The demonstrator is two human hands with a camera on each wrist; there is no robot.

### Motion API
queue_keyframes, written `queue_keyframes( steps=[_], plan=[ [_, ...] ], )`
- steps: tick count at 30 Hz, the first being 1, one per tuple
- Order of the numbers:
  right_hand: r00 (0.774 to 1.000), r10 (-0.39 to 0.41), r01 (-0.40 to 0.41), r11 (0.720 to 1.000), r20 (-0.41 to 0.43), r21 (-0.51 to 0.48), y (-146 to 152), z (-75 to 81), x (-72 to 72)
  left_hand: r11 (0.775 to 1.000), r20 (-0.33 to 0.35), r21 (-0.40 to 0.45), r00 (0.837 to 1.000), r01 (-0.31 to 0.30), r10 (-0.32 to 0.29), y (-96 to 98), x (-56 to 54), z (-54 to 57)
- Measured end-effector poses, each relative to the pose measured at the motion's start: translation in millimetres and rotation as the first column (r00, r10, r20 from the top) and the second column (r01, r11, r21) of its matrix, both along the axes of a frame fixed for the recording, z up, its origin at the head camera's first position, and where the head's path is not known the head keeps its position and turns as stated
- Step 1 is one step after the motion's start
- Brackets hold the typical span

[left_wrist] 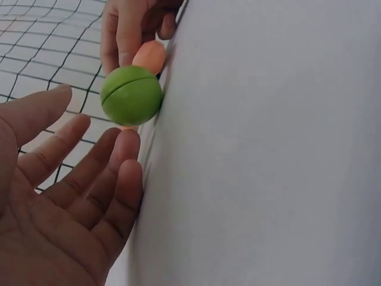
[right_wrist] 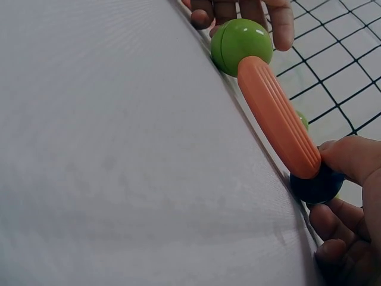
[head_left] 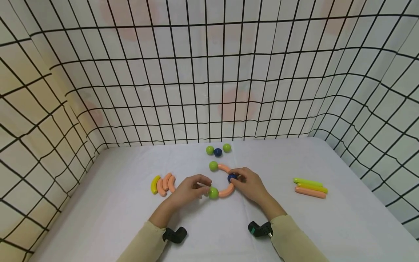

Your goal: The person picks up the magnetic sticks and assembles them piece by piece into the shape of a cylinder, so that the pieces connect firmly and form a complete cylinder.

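On the white table two curved orange rods (head_left: 226, 191) and a dark blue ball (head_left: 232, 178) form an arc, with a green ball (head_left: 213, 193) at its near end and another green ball (head_left: 213, 166) at its far end. My right hand (head_left: 250, 183) pinches the blue ball between thumb and fingers, where the two rods meet. Beside the near green ball is my left hand (head_left: 191, 189), fingers spread and loosely bent, nothing gripped. In the left wrist view its fingertips (left_wrist: 128, 146) lie just short of that green ball (left_wrist: 131, 95).
Left of the arc lie several curved orange pieces (head_left: 160, 187) and a curved yellow one (head_left: 155, 185). Two green balls (head_left: 227, 147) and a blue ball (head_left: 218, 152) sit behind it. Straight rods (head_left: 310, 192) lie at right. A black-gridded white sheet (head_left: 209, 72) encloses the table.
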State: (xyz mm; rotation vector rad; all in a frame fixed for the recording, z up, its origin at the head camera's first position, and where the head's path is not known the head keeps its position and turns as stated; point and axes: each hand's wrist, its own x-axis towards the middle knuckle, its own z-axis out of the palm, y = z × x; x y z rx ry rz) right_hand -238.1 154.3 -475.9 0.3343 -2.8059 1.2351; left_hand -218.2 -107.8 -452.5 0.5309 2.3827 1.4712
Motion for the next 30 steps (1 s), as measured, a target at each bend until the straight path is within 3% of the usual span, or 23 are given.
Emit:
queue_keyframes(
  steps=[8,14,20,24,27,30],
  plan=[
    [1.0,-0.01,0.01,1.0,-0.008,0.011,-0.2,0.7,-0.3,0.999,-0.027,0.013,0.998,-0.051,0.051,-18.2,-4.0,15.1],
    [1.0,-0.011,0.011,1.0,-0.007,0.018,0.0,-1.3,-1.0,0.984,-0.066,-0.088,0.987,-0.153,0.148,-41.9,-7.5,28.7],
    [1.0,-0.006,0.006,1.0,-0.002,0.02,-0.1,-1.7,-1.4,0.97,0.001,-0.132,0.978,-0.206,0.208,-70.0,-9.6,34.0],
    [1.0,0.004,-0.004,1.0,-0.013,0.021,0.9,-1.0,-1.6,0.959,-0.07,-0.163,0.972,-0.232,0.224,-85.9,-11.3,35.8],
    [0.999,0.013,-0.012,0.999,-0.041,0.035,1.6,0.3,-1.2,0.942,-0.165,-0.21,0.959,-0.263,0.232,-95.0,-12.9,36.0],
    [0.998,0.017,-0.014,0.999,-0.058,0.042,1.6,1.4,-1.3,0.928,-0.199,-0.228,0.947,-0.293,0.25,-102.8,-13.2,37.2]
  ],
)
